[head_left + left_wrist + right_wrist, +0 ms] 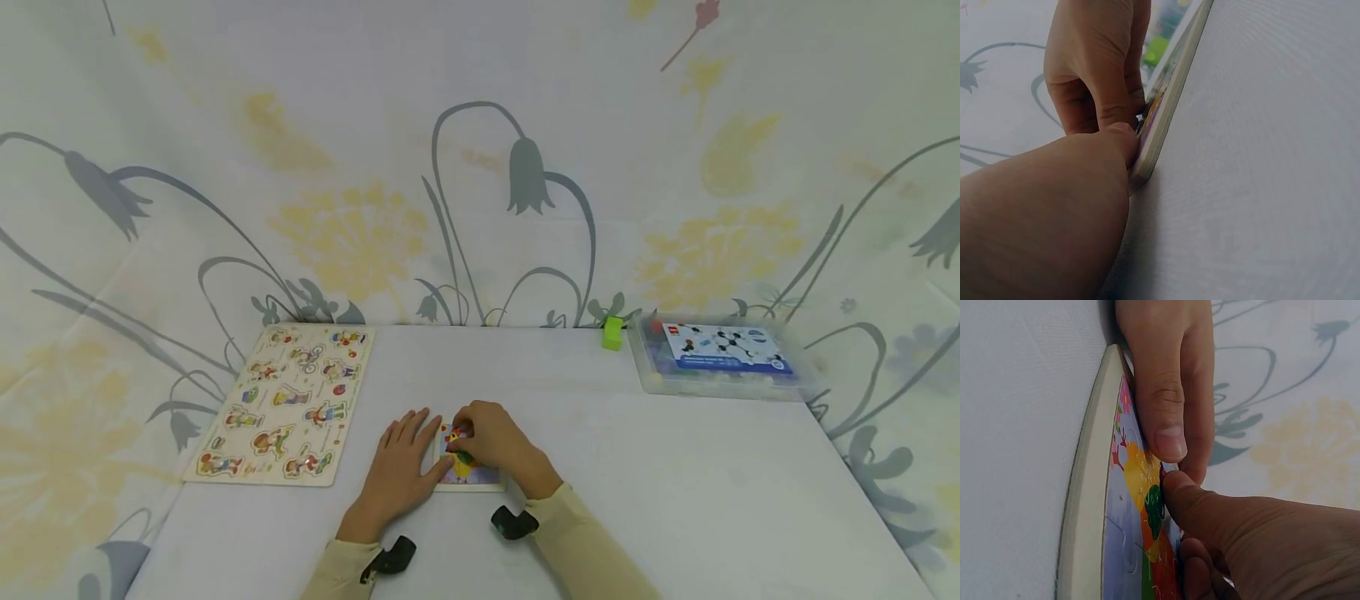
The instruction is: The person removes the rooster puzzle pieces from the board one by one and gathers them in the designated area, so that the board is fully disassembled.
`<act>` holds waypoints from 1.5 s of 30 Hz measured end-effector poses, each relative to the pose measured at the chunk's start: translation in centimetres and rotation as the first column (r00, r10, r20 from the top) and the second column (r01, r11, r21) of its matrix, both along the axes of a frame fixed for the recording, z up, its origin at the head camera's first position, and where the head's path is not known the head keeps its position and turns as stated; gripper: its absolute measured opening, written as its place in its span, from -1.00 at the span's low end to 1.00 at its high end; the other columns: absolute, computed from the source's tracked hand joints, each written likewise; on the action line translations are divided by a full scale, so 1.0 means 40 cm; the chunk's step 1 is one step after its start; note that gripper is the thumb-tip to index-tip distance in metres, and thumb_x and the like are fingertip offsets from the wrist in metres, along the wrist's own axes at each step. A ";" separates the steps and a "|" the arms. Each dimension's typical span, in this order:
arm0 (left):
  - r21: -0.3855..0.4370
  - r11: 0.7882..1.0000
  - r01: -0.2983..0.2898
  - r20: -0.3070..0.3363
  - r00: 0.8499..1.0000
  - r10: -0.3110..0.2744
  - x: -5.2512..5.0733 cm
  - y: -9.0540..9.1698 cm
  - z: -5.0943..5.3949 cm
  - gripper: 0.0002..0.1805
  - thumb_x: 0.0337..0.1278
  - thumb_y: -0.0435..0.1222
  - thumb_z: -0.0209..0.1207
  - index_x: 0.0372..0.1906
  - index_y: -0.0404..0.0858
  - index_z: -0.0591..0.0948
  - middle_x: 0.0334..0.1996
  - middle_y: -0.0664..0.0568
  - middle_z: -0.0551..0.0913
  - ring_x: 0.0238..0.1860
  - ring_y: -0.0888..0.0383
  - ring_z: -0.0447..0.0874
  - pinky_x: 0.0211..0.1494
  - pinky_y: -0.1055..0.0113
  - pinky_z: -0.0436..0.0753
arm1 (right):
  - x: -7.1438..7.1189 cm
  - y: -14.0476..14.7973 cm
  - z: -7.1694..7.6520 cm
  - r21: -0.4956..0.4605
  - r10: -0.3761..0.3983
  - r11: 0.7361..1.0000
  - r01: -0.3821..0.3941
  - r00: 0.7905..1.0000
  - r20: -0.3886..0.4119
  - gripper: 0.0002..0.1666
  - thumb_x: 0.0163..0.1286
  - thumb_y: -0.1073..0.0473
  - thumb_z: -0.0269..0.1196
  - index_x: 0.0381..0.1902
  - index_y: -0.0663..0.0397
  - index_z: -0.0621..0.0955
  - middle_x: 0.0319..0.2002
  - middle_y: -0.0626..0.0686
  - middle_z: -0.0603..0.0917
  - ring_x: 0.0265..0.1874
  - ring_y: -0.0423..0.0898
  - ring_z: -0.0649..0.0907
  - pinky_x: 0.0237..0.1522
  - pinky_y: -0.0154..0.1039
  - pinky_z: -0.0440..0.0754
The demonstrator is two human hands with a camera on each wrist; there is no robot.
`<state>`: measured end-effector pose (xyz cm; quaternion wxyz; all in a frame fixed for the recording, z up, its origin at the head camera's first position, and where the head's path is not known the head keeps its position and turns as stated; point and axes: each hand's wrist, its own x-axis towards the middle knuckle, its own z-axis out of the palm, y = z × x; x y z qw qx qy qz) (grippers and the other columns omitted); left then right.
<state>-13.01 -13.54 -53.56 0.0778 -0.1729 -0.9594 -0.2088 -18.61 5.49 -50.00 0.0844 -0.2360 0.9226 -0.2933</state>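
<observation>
A small jigsaw puzzle point(486, 478) in a pale frame lies on the white table, with a colourful bird-like picture. My left hand point(399, 468) lies flat at its left side, fingers straight and thumb over the picture. In the right wrist view, that thumb presses near the top of the puzzle point(1132, 469). My right hand point(497, 437) reaches over from the right, curled fingers and thumb pinching a small puzzle piece point(454, 435) at the upper left of the picture. Those fingers hide most of the piece. The left wrist view shows the puzzle's pale edge point(1163, 134) beside both hands.
A large wooden board point(300, 425) with pictures of children lies at the left. At the back right sits a clear plastic box point(648, 379) with a printed label, and a lime-green block point(612, 333) beside it. A flower-patterned cloth point(480, 233) hangs behind the table.
</observation>
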 end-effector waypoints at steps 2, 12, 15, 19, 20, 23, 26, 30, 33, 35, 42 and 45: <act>-0.006 1.000 -0.002 0.000 1.000 0.002 -0.002 0.000 0.001 -0.29 0.32 0.05 0.24 0.46 -0.21 0.45 0.48 -0.19 0.39 0.52 -0.24 0.27 0.54 -0.23 0.25 | -0.001 0.000 0.003 0.004 0.002 1.000 -0.002 1.000 -0.007 -0.66 0.25 0.05 0.51 -0.11 0.12 0.75 -0.27 -0.04 0.71 -0.30 -0.20 0.66 -0.21 -0.36 0.64; -0.002 1.000 -0.008 0.027 1.000 0.008 0.001 -0.006 -0.001 -0.28 0.31 0.07 0.23 0.46 -0.19 0.45 0.49 -0.16 0.38 0.54 -0.21 0.25 0.57 -0.22 0.22 | -0.019 -0.013 0.022 0.091 0.050 0.994 -0.055 0.997 0.055 -0.61 0.22 0.02 0.53 -0.12 0.13 0.74 -0.26 -0.04 0.71 -0.31 -0.21 0.62 -0.18 -0.34 0.64; -0.003 1.000 -0.002 0.032 0.999 0.003 0.000 -0.004 -0.003 -0.27 0.32 0.08 0.23 0.47 -0.19 0.44 0.49 -0.16 0.37 0.54 -0.21 0.24 0.58 -0.22 0.22 | -0.027 -0.018 0.038 0.126 0.051 0.990 -0.065 0.992 0.113 -0.67 0.22 0.04 0.53 -0.17 0.11 0.72 -0.29 -0.06 0.69 -0.33 -0.22 0.58 -0.19 -0.33 0.63; -0.003 1.000 -0.003 0.033 0.999 0.003 -0.001 -0.002 -0.003 -0.26 0.32 0.08 0.22 0.47 -0.20 0.44 0.49 -0.16 0.37 0.54 -0.21 0.24 0.58 -0.22 0.22 | -0.030 -0.022 0.053 0.150 0.074 0.984 -0.096 0.987 0.144 -0.76 0.25 0.07 0.51 -0.24 0.08 0.73 -0.34 -0.07 0.66 -0.37 -0.22 0.55 -0.25 -0.35 0.60; 0.000 1.000 -0.006 0.031 1.000 0.006 -0.002 -0.002 -0.003 -0.27 0.31 0.08 0.23 0.47 -0.20 0.44 0.49 -0.16 0.37 0.54 -0.21 0.24 0.58 -0.22 0.22 | -0.030 -0.022 0.052 0.150 0.077 0.984 -0.098 0.988 0.135 -0.75 0.25 0.07 0.51 -0.24 0.08 0.73 -0.33 -0.07 0.65 -0.37 -0.22 0.55 -0.24 -0.35 0.60; 0.002 1.000 -0.006 0.032 0.999 0.006 -0.004 -0.002 -0.003 -0.27 0.31 0.08 0.23 0.46 -0.20 0.44 0.49 -0.16 0.37 0.54 -0.21 0.24 0.58 -0.22 0.21 | -0.023 -0.018 0.043 0.152 0.069 0.985 -0.080 0.995 0.078 -0.69 0.23 0.03 0.52 -0.18 0.08 0.73 -0.28 -0.07 0.63 -0.32 -0.22 0.56 -0.19 -0.33 0.62; 0.009 1.000 -0.006 0.046 0.999 0.006 -0.005 -0.002 -0.005 -0.27 0.32 0.08 0.22 0.47 -0.19 0.44 0.50 -0.17 0.36 0.55 -0.22 0.23 0.59 -0.22 0.19 | -0.015 -0.012 0.026 0.143 0.051 0.988 -0.053 0.998 0.021 -0.63 0.22 -0.01 0.53 -0.13 0.08 0.74 -0.24 -0.06 0.64 -0.29 -0.21 0.58 -0.15 -0.32 0.63; 0.008 1.000 -0.012 0.053 0.999 0.012 -0.004 -0.003 -0.006 -0.27 0.32 0.09 0.22 0.47 -0.18 0.44 0.51 -0.17 0.35 0.55 -0.22 0.22 0.59 -0.22 0.18 | -0.008 -0.010 0.013 0.117 0.055 0.992 -0.052 0.998 -0.019 -0.60 0.21 -0.01 0.53 -0.11 0.12 0.76 -0.26 -0.04 0.65 -0.32 -0.21 0.60 -0.18 -0.34 0.64; 0.006 1.000 -0.012 0.046 0.999 0.012 -0.004 -0.004 -0.005 -0.27 0.32 0.09 0.22 0.47 -0.18 0.44 0.51 -0.17 0.35 0.55 -0.22 0.23 0.59 -0.22 0.19 | -0.007 -0.012 0.016 0.118 0.059 0.991 -0.056 0.998 -0.025 -0.59 0.20 -0.01 0.54 -0.11 0.13 0.76 -0.26 -0.04 0.66 -0.33 -0.21 0.60 -0.17 -0.34 0.65; 0.010 1.000 -0.011 0.044 0.999 0.011 -0.004 -0.005 -0.003 -0.27 0.32 0.09 0.22 0.47 -0.19 0.44 0.51 -0.17 0.35 0.55 -0.22 0.23 0.59 -0.23 0.20 | -0.009 -0.015 0.021 0.131 0.063 0.990 -0.059 0.998 -0.021 -0.59 0.20 -0.02 0.54 -0.12 0.12 0.76 -0.27 -0.04 0.66 -0.32 -0.20 0.60 -0.16 -0.33 0.66; 0.004 1.000 -0.007 0.047 0.999 0.007 -0.005 -0.005 0.001 -0.27 0.31 0.08 0.24 0.46 -0.20 0.45 0.49 -0.17 0.37 0.54 -0.22 0.23 0.58 -0.22 0.21 | -0.027 -0.024 0.036 0.173 0.036 0.984 -0.048 0.996 0.076 -0.58 0.17 -0.02 0.56 -0.14 0.11 0.73 -0.25 -0.06 0.64 -0.27 -0.19 0.58 -0.11 -0.29 0.65; -0.001 1.000 -0.004 0.044 0.999 0.004 -0.006 -0.003 0.000 -0.27 0.31 0.08 0.24 0.46 -0.20 0.45 0.49 -0.17 0.37 0.54 -0.22 0.24 0.58 -0.21 0.22 | -0.035 -0.026 0.040 0.188 0.019 0.981 -0.043 0.992 0.128 -0.55 0.16 -0.02 0.57 -0.12 0.11 0.70 -0.24 -0.06 0.62 -0.28 -0.20 0.55 -0.11 -0.29 0.63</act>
